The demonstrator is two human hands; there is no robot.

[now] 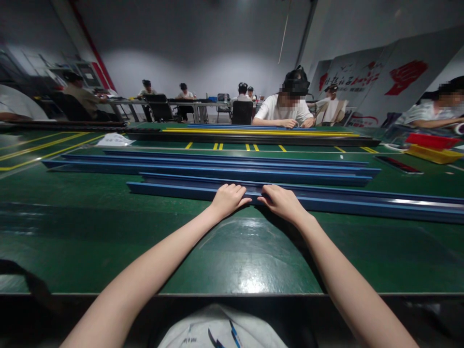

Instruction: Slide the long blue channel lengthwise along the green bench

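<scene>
A long blue channel profile [348, 202] lies crosswise on the green table, its open trough facing up. My left hand [231, 198] grips its near wall around the middle, fingers curled over the top edge and thumb on the near side. Close to its right, my right hand [281, 199] holds the same wall, with fingers bent into the trough. A strip inside the trough shines at the right. Just behind lie more blue channel profiles [217, 169], side by side and apart from both hands.
Beyond are yellow strips [261, 133] and black strips [232, 139]. A phone [398, 164], a red tray [431, 141] and a yellow tray [435, 154] sit at the right. White paper [115, 140] lies back left. Across the table a person [286, 104] works; several others sit farther off.
</scene>
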